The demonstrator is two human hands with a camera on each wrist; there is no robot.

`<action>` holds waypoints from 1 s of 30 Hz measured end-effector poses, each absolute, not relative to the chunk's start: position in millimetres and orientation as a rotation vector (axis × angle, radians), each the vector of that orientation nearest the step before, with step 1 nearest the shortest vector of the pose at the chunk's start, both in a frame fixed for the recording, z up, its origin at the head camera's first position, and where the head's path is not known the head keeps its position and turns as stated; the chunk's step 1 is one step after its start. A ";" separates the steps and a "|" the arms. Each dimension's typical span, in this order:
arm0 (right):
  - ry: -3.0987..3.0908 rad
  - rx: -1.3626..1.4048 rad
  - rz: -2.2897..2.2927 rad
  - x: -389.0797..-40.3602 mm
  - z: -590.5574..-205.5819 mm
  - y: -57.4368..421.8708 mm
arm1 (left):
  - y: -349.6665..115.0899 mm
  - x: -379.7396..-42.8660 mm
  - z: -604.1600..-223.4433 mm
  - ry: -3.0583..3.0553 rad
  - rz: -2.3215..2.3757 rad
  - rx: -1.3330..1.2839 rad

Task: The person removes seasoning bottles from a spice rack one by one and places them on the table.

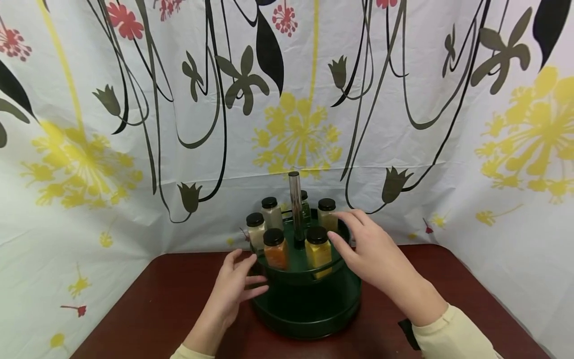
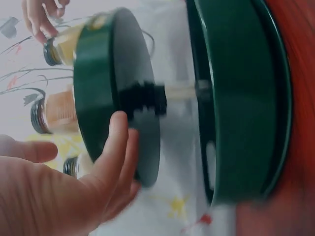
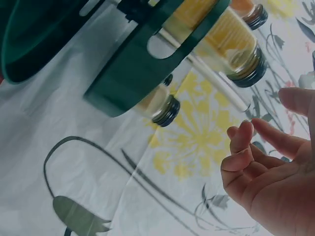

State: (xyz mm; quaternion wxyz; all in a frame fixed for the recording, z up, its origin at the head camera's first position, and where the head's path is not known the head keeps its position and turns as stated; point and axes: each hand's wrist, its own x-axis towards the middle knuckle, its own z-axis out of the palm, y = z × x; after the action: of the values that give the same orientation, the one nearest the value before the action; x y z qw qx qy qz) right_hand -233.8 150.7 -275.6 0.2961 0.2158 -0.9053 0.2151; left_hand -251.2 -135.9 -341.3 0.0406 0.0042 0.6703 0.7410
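A dark green two-tier turntable rack stands on the table, with a metal post rising through its middle. On the upper tray stand several black-lidded jars, among them an orange jar and a yellow jar. My left hand is at the upper tray's left side, fingers extended; in the left wrist view they overlap its edge, and I cannot tell whether they touch. Beside the yellow jar and a pale jar, my right hand is raised with relaxed fingers, apart from the jars in the right wrist view.
The dark red table extends around the rack. Close behind hangs a white cloth printed with flowers, which also runs along both sides. The lower tier has a raised rim.
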 end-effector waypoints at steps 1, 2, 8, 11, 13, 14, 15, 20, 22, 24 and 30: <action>-2.403 0.590 0.579 -233.4 -274.6 148.0 | -134.7 -250.9 -341.6 1.991 2.295 0.005; -2.401 0.604 0.585 -233.4 -274.0 145.5 | -133.7 -250.9 -342.4 1.931 2.316 -0.003; -2.455 0.656 0.585 -235.4 -274.9 133.5 | -128.9 -253.6 -348.0 1.784 2.361 -0.029; -2.490 0.671 0.563 -237.6 -277.6 128.6 | -127.8 -255.2 -350.4 1.830 2.354 -0.032; -2.502 0.681 0.544 -239.5 -280.4 126.1 | -127.4 -256.2 -351.7 1.875 2.342 -0.022; -2.505 0.685 0.532 -240.4 -282.0 125.1 | -127.3 -256.6 -352.2 1.901 2.337 -0.015; -2.506 0.690 0.525 -241.1 -283.5 124.2 | -127.2 -257.2 -352.8 1.933 2.331 -0.006; -2.489 0.706 0.518 -242.9 -288.2 121.7 | -126.4 -259.1 -357.3 2.286 2.210 0.096; -2.480 0.708 0.531 -243.1 -288.4 121.3 | -125.9 -259.5 -360.1 2.575 2.071 0.162; -2.478 0.711 0.546 -243.9 -288.7 120.7 | -125.7 -259.7 -362.3 2.861 1.894 0.228; -2.468 0.702 0.570 -245.9 -290.0 120.9 | -132.2 -259.0 -365.4 3.250 1.420 0.508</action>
State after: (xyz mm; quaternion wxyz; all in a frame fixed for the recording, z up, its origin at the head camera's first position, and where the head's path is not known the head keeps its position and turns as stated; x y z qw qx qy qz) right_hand -245.9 120.9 -290.0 0.2539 0.2582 -0.9082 0.2098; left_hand -259.0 -132.2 -365.4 -0.2190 0.1384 0.8851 0.3867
